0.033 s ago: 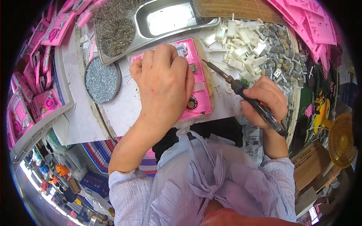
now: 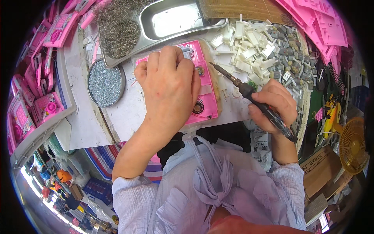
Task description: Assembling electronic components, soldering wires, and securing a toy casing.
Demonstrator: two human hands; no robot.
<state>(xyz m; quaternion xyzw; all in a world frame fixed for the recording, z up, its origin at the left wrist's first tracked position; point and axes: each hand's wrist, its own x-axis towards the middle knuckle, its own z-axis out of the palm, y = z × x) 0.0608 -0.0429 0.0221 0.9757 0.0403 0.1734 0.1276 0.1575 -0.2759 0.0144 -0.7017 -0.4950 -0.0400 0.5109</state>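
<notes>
Your blue-grey crinkled sleeves (image 2: 286,183) fill the lower frame. Your right hand (image 2: 276,104), right of centre, is closed around the smooth dark grip of a soldering iron (image 2: 245,89) (judged by shape); its slim metal barrel slants to the upper left, the tip just beside the right edge of the pink housing (image 2: 210,103). Key relation: the housing lies at frame centre, to the left of that tip, and your left hand (image 2: 168,84) is the nearer, laid over its left part. Your left fingers are bent and bunched; whether they pinch anything cannot be told, the fingertips being hidden. The housing's visible long edge runs top to bottom, its lower end leaning right; glossy moulded plastic, open shell, with a round dark speaker (image 2: 198,107) near its lower edge. Left of centre, on the white worktop (image 2: 128,123), you have a round dish (image 2: 122,84) of bright, silvery small pieces (image 2: 104,84). Farther up: angular white plastic parts (image 2: 247,43) heaped against stubby grey ones (image 2: 287,52), a polished metal tray (image 2: 187,28) with dull, wiry bits (image 2: 120,39), and a grained brown board (image 2: 249,9) along the top.
</notes>
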